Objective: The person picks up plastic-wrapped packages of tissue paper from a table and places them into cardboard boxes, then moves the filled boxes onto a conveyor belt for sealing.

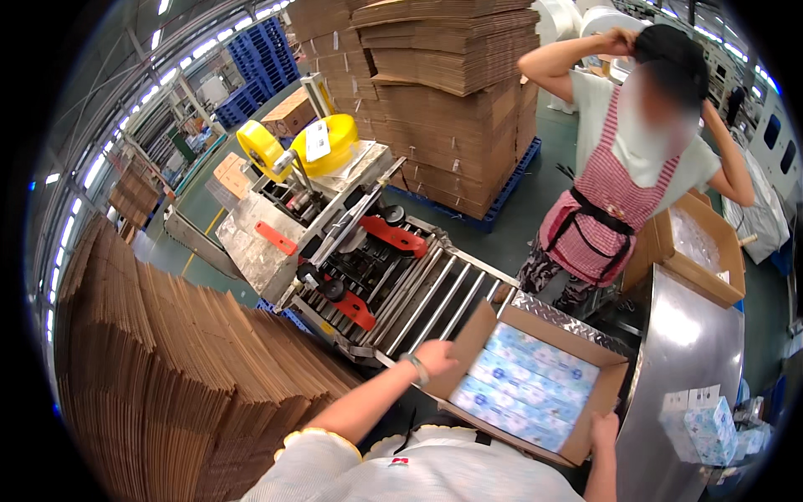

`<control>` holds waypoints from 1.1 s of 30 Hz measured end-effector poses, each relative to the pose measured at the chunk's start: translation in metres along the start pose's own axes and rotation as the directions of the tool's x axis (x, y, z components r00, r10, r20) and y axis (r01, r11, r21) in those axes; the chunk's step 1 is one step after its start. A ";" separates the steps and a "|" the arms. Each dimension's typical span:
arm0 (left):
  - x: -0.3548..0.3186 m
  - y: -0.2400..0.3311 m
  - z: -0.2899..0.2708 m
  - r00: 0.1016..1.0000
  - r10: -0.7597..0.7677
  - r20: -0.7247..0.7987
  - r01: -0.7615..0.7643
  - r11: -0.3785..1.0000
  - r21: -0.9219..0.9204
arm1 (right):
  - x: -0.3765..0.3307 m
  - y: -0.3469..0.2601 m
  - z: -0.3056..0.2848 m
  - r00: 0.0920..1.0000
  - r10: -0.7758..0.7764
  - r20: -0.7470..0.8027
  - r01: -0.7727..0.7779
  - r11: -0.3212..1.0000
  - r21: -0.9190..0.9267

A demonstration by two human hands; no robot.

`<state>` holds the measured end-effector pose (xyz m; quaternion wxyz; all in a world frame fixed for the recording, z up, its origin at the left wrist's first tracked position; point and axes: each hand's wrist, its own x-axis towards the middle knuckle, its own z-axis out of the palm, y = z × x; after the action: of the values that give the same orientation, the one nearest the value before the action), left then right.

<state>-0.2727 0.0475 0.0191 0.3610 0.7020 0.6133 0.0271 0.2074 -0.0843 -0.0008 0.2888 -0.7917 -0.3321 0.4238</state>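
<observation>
In front of me stands an open cardboard carton (pixel 473 339) filled with rows of light-blue, flower-patterned packs (pixel 523 386). My left hand (pixel 437 360) is at the carton's left flap, its fingers stretched toward the cardboard and slightly blurred. At the near right corner, my right hand (pixel 604 430) grips the carton's side wall, fingers over its edge. The carton rests at the end of a roller conveyor (pixel 447 297), beside a patterned metal plate (pixel 577 323).
A taping machine (pixel 335 226) with yellow tape rolls straddles the conveyor. Flattened cartons (pixel 192 360) are stacked at left, more (pixel 456 125) on a blue pallet behind. Across stands a co-worker (pixel 602 201), arms raised to a cap. A metal table (pixel 677 351) with packs (pixel 703 425) is at right.
</observation>
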 end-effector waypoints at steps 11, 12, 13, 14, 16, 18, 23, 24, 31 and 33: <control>-0.001 -0.131 -0.031 0.776 0.399 0.488 -0.516 0.847 0.128 | -0.012 -0.135 0.284 0.689 -0.425 0.588 0.723 0.462 -0.514; 0.002 -0.125 -0.032 0.735 0.417 0.535 -0.508 0.861 0.027 | 0.000 -0.135 0.284 0.655 -0.405 0.638 0.754 0.406 -0.516; 0.011 -0.099 -0.057 0.717 0.403 0.569 -0.363 0.912 -0.190 | 0.015 -0.137 0.286 0.615 -0.385 0.688 0.787 0.348 -0.509; 0.024 -0.080 -0.076 0.692 0.394 0.605 -0.179 0.905 -0.385 | 0.031 -0.142 0.287 0.623 -0.288 0.727 0.734 0.537 -0.417; 0.049 -0.028 -0.105 0.917 -0.026 0.399 -0.084 0.963 0.255 | 0.035 -0.152 0.268 0.624 -0.287 0.727 0.696 0.628 -0.349; 0.057 -0.031 -0.068 0.914 0.385 -0.130 -0.244 0.777 0.580 | 0.027 -0.154 0.253 0.675 -0.411 0.613 0.725 0.520 -0.451; 0.095 0.048 -0.092 0.646 0.551 -0.528 -0.305 0.820 0.484 | 0.012 -0.076 0.278 0.902 -0.407 0.142 0.414 0.910 -0.020; 0.094 0.041 -0.093 0.747 0.473 -0.467 -0.258 0.854 0.451 | 0.014 -0.061 0.285 0.929 -0.299 0.218 0.258 0.946 0.197; 0.014 -0.057 0.031 0.931 0.215 -0.296 -0.094 0.923 0.373 | 0.004 -0.060 0.264 0.611 0.225 0.759 -0.602 0.755 0.261; 0.025 -0.053 0.034 0.934 0.193 -0.301 -0.073 0.927 0.367 | 0.012 -0.043 0.270 0.509 0.176 0.843 -0.699 0.656 0.284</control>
<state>-0.2950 0.0525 -0.0447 0.1190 0.7808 0.6103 0.0603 -0.0325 -0.0010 -0.1031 0.2302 -0.4639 -0.0417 0.8544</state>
